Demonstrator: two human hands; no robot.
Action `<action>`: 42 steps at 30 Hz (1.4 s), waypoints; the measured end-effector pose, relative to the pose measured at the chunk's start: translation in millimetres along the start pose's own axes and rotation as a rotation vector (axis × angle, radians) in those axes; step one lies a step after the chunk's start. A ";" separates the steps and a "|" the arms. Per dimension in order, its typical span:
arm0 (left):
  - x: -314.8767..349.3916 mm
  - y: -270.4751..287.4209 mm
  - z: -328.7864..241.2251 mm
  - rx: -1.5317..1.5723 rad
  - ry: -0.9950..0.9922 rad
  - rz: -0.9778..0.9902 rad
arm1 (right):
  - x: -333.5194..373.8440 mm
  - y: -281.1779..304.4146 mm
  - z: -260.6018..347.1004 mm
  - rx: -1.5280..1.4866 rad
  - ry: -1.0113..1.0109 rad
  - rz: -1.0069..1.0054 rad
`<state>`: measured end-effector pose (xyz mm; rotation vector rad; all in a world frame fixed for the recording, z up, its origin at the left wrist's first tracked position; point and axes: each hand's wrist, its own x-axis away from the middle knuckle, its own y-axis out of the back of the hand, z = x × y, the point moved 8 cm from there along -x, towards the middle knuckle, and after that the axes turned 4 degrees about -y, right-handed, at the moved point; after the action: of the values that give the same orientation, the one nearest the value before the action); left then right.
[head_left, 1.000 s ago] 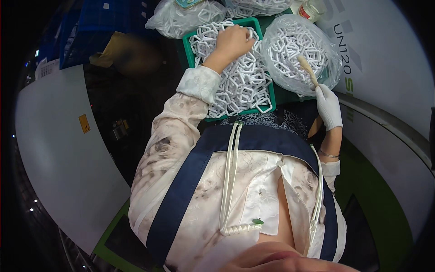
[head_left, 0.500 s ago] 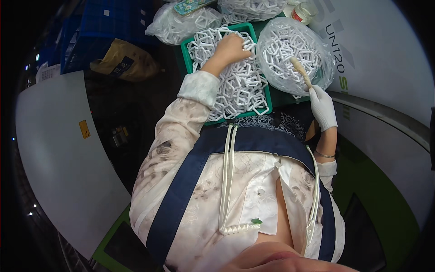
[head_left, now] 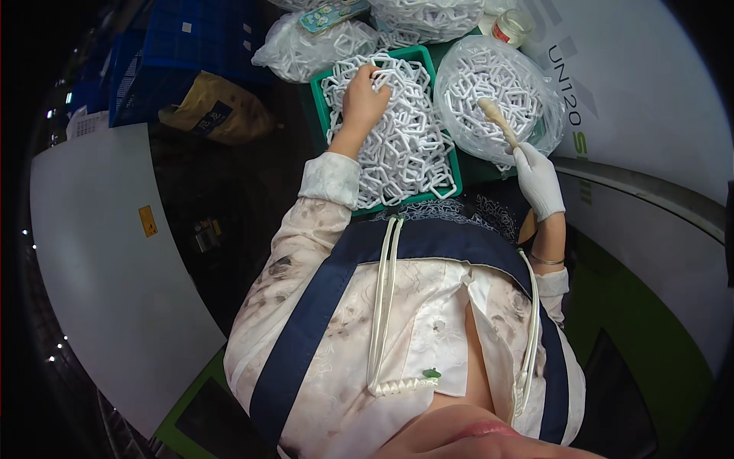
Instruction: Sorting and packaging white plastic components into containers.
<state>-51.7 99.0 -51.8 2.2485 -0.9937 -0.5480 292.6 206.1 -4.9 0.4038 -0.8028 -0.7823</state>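
My bare left hand [head_left: 365,99] reaches over the left part of a green tray [head_left: 456,173] heaped with white angular plastic links [head_left: 405,130]. Its thumb and fingers are closed around a link at the top of the heap, partly hidden by the hand. My right hand [head_left: 540,183], in a white glove, grips the lower end of a pale wood-coloured stick [head_left: 499,121]. The stick's thicker end points up and left over a clear plastic bag [head_left: 554,126] filled with similar white links.
Behind the tray are more bags of links [head_left: 294,61], one with a blue-green patterned packet [head_left: 334,15] on it. A clear jar [head_left: 511,29] stands at the back right beside a white wall panel [head_left: 634,92]. At left are blue crates [head_left: 164,57] and a brown sack [head_left: 218,107].
My left hand has moved left across the heap, away from the tray's right side. My right hand and the stick have shifted slightly left.
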 end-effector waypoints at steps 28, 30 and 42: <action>57.6 -30.5 -107.3 0.754 0.114 0.409 | -23.2 -50.3 103.5 -0.429 0.450 -0.046; 55.7 -31.1 -101.4 0.837 0.177 0.271 | -24.0 -48.0 94.1 -0.427 0.388 -0.076; 50.4 -31.7 -127.7 1.170 0.164 0.061 | -1.1 -36.1 64.3 -0.591 0.293 -0.087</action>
<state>70.7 123.9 13.4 3.1305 -1.5189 0.3907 226.0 180.9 14.4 0.0183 -0.2577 -0.9720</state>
